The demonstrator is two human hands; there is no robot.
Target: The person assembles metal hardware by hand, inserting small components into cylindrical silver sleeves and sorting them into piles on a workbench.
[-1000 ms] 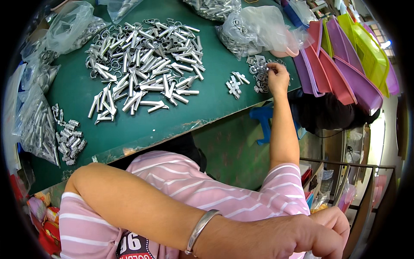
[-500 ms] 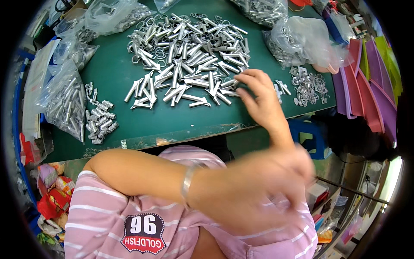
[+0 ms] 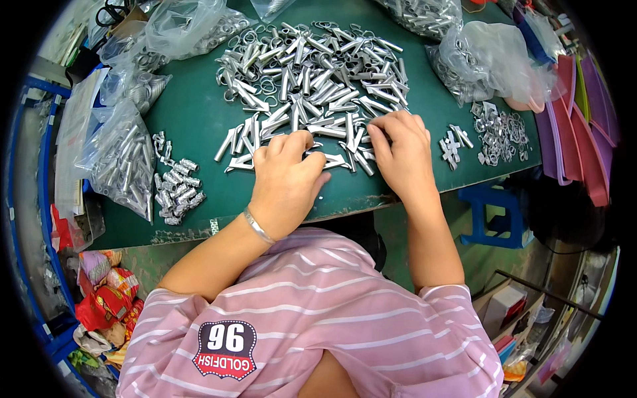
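A heap of silver metal tube pieces (image 3: 318,86), many with a flared or forked end, covers the middle of the green table. My left hand (image 3: 285,179) rests at the near edge of this heap, fingers bent over the pieces and thumb held apart; no piece shows in its grasp. At the heap's near right edge, my right hand (image 3: 405,156) has its fingers curled, thumb close to the index finger. Whatever lies under those fingertips is hidden. A few loose tube pieces (image 3: 358,156) lie between the hands, and metal rings (image 3: 268,86) are mixed into the heap.
Left of the heap are a small pile of short metal fittings (image 3: 178,189) and a clear bag of tubes (image 3: 125,159). On the right lie small clips and rings (image 3: 501,136), more bags (image 3: 488,56) and pink bins (image 3: 587,132). A blue stool (image 3: 494,215) stands below the table.
My left hand has swung from low on the right, over my lap, up to the heap's near edge. My right hand has shifted slightly left and its fingers have curled in.
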